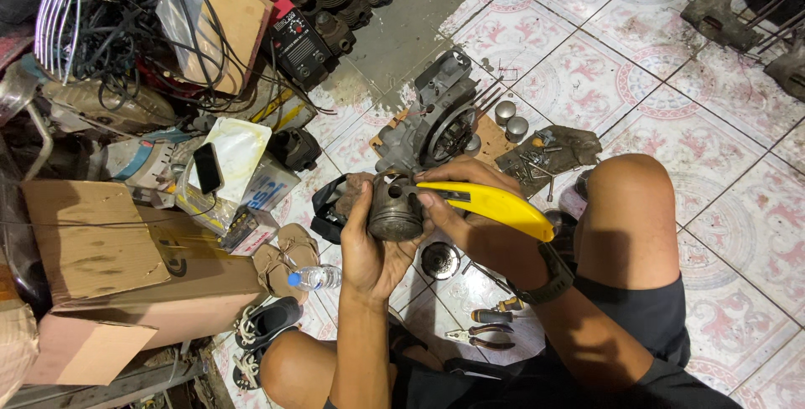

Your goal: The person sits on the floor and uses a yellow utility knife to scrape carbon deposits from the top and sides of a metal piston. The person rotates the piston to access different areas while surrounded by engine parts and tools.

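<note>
My left hand (369,250) cups a grey metal piston (396,206) from below, its skirt facing me. My right hand (470,208) grips a tool with a curved yellow handle (499,205), and its front end rests against the piston's upper right side. Both hands hover above the tiled floor between my knees. Just beyond them sits a grey engine crankcase (436,115) on a piece of cardboard. The tool's working tip is hidden behind my fingers.
Two small metal cylinders (510,120) and a rag with bolts (545,156) lie right of the crankcase. Pliers (480,338), a round gear part (439,260), a water bottle (315,277), sandals and cardboard boxes (109,258) crowd the floor at left. Tangled cables fill the top left.
</note>
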